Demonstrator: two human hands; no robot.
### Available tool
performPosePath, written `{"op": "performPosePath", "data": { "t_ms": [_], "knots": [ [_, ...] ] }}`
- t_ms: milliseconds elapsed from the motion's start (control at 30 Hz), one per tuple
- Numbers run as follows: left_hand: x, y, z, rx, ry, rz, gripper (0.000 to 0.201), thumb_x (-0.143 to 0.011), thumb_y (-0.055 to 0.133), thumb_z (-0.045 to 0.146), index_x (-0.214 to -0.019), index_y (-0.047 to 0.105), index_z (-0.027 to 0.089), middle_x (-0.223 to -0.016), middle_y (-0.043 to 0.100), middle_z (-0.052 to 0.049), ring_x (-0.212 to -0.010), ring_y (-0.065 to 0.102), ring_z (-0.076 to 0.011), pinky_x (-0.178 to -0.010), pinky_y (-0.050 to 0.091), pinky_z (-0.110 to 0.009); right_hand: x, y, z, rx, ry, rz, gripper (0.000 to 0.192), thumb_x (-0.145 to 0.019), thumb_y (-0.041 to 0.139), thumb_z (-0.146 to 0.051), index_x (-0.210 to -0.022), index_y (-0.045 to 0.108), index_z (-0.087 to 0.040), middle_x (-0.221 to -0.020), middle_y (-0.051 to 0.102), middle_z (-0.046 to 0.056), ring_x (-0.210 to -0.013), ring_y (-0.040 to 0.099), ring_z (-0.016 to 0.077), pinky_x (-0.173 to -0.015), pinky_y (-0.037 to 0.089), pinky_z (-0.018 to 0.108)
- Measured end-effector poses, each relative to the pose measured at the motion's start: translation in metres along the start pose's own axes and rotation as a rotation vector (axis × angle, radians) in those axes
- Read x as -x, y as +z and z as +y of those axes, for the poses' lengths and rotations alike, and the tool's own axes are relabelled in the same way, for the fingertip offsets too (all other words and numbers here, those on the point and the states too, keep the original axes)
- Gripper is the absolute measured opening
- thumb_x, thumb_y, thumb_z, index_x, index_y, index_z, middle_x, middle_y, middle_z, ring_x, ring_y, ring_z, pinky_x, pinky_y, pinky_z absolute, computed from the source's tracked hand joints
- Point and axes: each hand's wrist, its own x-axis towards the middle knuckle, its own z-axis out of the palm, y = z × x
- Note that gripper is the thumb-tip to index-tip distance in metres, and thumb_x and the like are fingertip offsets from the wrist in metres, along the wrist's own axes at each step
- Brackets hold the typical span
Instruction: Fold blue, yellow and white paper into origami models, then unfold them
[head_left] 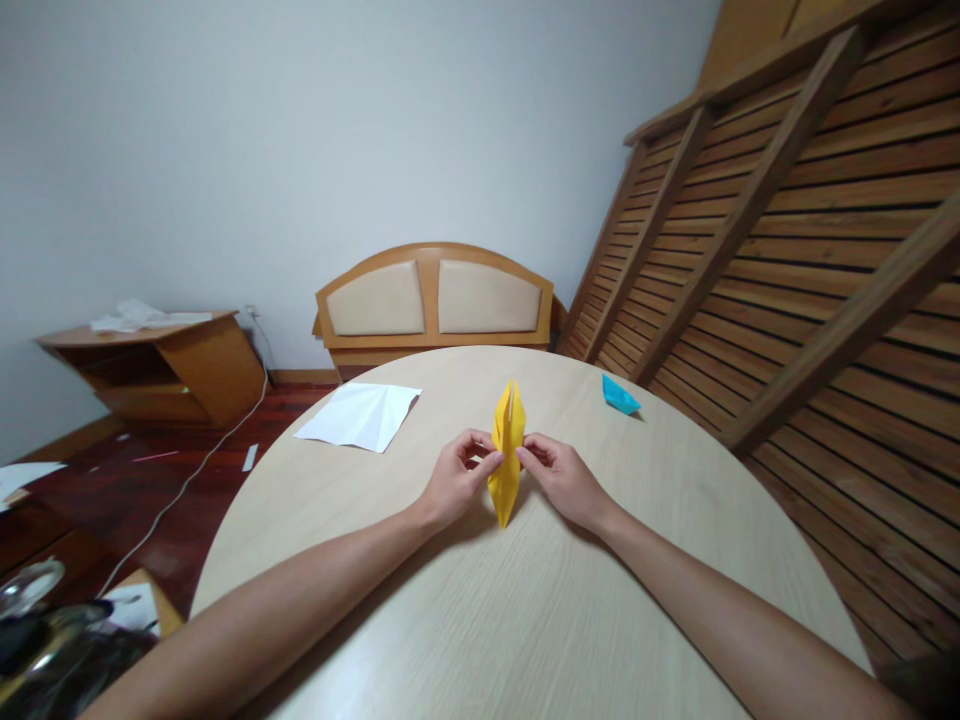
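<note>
Left hand (459, 478) and right hand (564, 480) have fingers clamped on a narrow folded yellow paper model (508, 452) mid-worktop; their fingertips seem partly hidden behind its flaps

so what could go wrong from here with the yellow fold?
1. Both hands, left and right, pinch the narrow yellow paper only at mid-height; uneven pressure could skew the crease or tear the thin split tip.
2. Only its lower point seems to touch the table, so it may slide or twist.
3. The white sheet and blue piece lie loose; a sweeping forearm could knock them.
</note>
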Motion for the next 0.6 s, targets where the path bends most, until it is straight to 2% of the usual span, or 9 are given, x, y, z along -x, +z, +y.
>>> {"op": "performPosePath", "data": {
  "t_ms": [300,467,600],
  "knots": [
    [0.0005,0.0003,-0.0035,-0.072,-0.012,-0.001,0.033,-0.081,0.072,0.046,-0.087,0.062,0.016,-0.083,0.064,-0.004,-0.07,0.058,-0.0139,-0.063,0.046,-0.026,0.0012,0.0015,0.0018,-0.078,-0.001,-0.066,0.026,-0.091,0.062,-0.043,-0.099,0.066,-0.019,-0.097,0.071,0.005,-0.09,0.066,0.02,-0.085,0.051,0.033],
    [0.0052,0.0019,0.0031,-0.164,0.003,-0.033,0.034,-0.085,0.066,0.048,-0.092,0.065,0.015,-0.086,0.065,-0.005,-0.071,0.059,-0.0148,-0.063,0.047,-0.026,0.002,0.0013,-0.0006,-0.04,0.019,-0.033,0.028,-0.087,0.068,-0.044,-0.097,0.066,-0.018,-0.092,0.07,0.005,-0.085,0.066,0.0202,-0.079,0.052,0.032],
    [0.0065,0.0028,0.006,-0.207,-0.018,-0.037,0.038,-0.082,0.07,0.05,-0.093,0.064,0.014,-0.087,0.066,-0.005,-0.069,0.06,-0.0142,-0.058,0.046,-0.024,0.0021,-0.0001,-0.0031,0.02,0.032,-0.017,0.028,-0.085,0.069,-0.044,-0.091,0.066,-0.017,-0.085,0.068,0.004,-0.079,0.063,0.0192,-0.074,0.051,0.031]
  ]
}}
